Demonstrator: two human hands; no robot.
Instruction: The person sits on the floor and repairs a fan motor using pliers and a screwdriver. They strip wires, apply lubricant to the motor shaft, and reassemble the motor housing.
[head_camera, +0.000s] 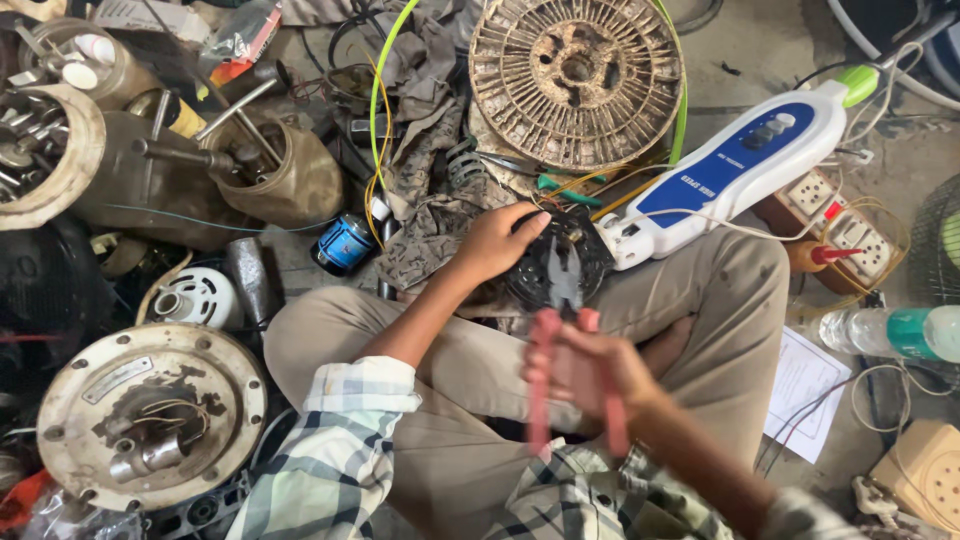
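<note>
Nearest the camera, red-handled pliers (570, 360) are gripped by the right hand (600, 372), fingers closed round the blurred handles so the nose reaches a dark round motor part (560, 262). That part is steadied on the lap by the left hand (492, 242), fingers curled over its rim. Beyond, a white-and-blue casing (735, 168) and a ribbed spool (575, 80) are seen on the floor.

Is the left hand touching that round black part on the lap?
Touching. The head view shows the left hand with its fingers curled over the edge of the round black part, no gap between them.
</note>
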